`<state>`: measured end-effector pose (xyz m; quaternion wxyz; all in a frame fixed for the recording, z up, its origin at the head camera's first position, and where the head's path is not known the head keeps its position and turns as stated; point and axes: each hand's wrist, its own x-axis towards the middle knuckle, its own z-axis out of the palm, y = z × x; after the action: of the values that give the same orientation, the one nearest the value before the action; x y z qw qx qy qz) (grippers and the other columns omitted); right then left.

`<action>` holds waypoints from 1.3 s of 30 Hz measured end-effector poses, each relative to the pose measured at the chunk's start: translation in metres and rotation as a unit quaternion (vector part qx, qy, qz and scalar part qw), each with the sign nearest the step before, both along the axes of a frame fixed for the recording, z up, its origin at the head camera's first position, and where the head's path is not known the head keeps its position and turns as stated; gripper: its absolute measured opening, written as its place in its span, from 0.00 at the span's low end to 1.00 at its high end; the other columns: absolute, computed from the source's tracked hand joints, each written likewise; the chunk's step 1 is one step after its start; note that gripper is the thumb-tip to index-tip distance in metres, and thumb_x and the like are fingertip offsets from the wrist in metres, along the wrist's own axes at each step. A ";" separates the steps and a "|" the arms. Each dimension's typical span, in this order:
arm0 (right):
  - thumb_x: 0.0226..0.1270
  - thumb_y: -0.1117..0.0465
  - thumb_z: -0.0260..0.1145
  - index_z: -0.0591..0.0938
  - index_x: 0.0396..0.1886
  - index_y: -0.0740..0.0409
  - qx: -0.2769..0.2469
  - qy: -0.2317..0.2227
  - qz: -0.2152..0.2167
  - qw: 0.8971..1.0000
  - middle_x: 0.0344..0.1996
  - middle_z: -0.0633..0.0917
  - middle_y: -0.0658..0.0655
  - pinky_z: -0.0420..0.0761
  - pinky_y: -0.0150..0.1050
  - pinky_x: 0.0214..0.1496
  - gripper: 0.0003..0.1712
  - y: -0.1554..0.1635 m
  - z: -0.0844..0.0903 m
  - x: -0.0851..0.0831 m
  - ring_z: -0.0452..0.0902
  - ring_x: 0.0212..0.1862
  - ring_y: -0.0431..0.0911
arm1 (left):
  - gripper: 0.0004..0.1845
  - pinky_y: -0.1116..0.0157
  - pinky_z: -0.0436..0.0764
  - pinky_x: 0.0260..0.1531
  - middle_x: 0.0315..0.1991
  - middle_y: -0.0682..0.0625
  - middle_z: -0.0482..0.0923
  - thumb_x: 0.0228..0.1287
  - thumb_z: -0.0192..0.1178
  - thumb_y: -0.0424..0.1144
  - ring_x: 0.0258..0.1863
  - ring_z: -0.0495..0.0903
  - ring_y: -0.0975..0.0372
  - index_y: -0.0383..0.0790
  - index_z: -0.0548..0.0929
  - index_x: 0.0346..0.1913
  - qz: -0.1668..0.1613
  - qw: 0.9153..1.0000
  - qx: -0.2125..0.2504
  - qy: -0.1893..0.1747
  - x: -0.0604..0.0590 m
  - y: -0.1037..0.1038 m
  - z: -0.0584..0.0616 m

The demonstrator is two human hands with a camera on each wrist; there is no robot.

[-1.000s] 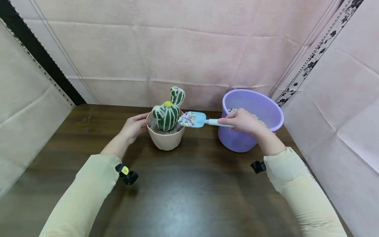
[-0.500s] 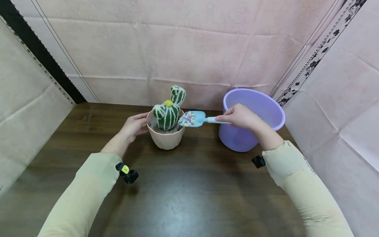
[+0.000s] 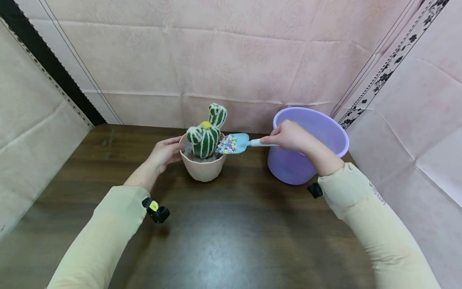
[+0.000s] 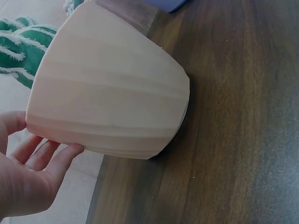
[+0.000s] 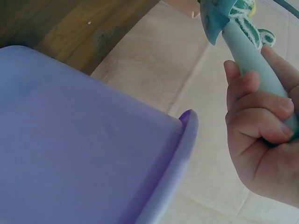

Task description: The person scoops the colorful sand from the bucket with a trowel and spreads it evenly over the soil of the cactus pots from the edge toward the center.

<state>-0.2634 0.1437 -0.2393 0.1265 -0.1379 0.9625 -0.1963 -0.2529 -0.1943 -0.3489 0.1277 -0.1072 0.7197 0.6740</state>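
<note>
A green toy cactus (image 3: 207, 135) (image 4: 28, 51) stands in a peach pot (image 3: 203, 168) (image 4: 112, 102) at the table's middle back. My left hand (image 3: 164, 153) (image 4: 32, 168) rests against the pot's left side with its fingers curved round the wall. My right hand (image 3: 288, 136) (image 5: 266, 135) grips the handle of a light blue scoop (image 3: 236, 142) (image 5: 243, 37). The scoop's blade holds coloured pebbles (image 3: 226, 144) and is tilted over the pot's right rim, beside the cactus. A purple bucket (image 3: 308, 146) (image 5: 93, 144) stands just right of the pot, behind my right hand.
The dark wooden table (image 3: 223, 228) is walled in by pink cloth (image 3: 231, 60) at the back and on both sides. The bucket sits close to the right wall. Small black wrist cameras (image 3: 156, 209) hang under both sleeves.
My right hand has risen and moved left, lifting the scoop's handle so the blade tips down toward the pot. My left hand and the pot have stayed put.
</note>
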 end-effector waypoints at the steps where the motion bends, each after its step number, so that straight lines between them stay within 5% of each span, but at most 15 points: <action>1: 0.58 0.43 0.64 0.82 0.17 0.56 0.003 0.001 0.001 1.000 0.12 0.77 0.49 0.64 0.33 0.23 0.22 0.000 0.001 0.000 0.64 0.22 0.41 | 0.27 0.57 0.69 0.65 0.70 0.44 0.59 0.71 0.47 0.38 0.66 0.65 0.53 0.42 0.59 0.71 0.000 1.000 0.001 0.000 0.000 0.000 0.000; 15: 0.59 0.44 0.64 0.84 0.20 0.58 0.015 0.000 -0.001 1.000 0.15 0.80 0.52 0.66 0.33 0.26 0.22 0.000 0.003 -0.003 0.66 0.24 0.42 | 0.26 0.58 0.70 0.64 0.69 0.43 0.61 0.71 0.46 0.37 0.60 0.69 0.57 0.41 0.59 0.71 0.000 1.000 -0.002 0.003 0.002 0.000 0.001; 27: 0.59 0.44 0.64 0.86 0.23 0.59 0.028 0.013 0.011 0.999 0.12 0.78 0.48 0.66 0.33 0.26 0.22 -0.002 0.007 -0.006 0.67 0.25 0.43 | 0.26 0.57 0.69 0.66 0.70 0.44 0.59 0.71 0.45 0.37 0.65 0.64 0.54 0.42 0.59 0.71 0.023 1.000 0.007 -0.002 0.005 0.005 0.003; 39: 0.58 0.44 0.64 0.86 0.24 0.58 0.033 0.018 0.007 0.999 0.19 0.84 0.57 0.68 0.33 0.26 0.21 -0.003 0.009 -0.007 0.70 0.28 0.44 | 0.26 0.60 0.71 0.63 0.70 0.43 0.60 0.71 0.45 0.36 0.63 0.67 0.56 0.40 0.59 0.70 0.025 1.000 0.003 -0.001 0.006 0.006 0.003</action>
<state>-0.2702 0.1407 -0.2304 0.1152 -0.1437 0.9696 -0.1609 -0.2466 -0.1884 -0.3455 0.1121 -0.1255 0.7148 0.6788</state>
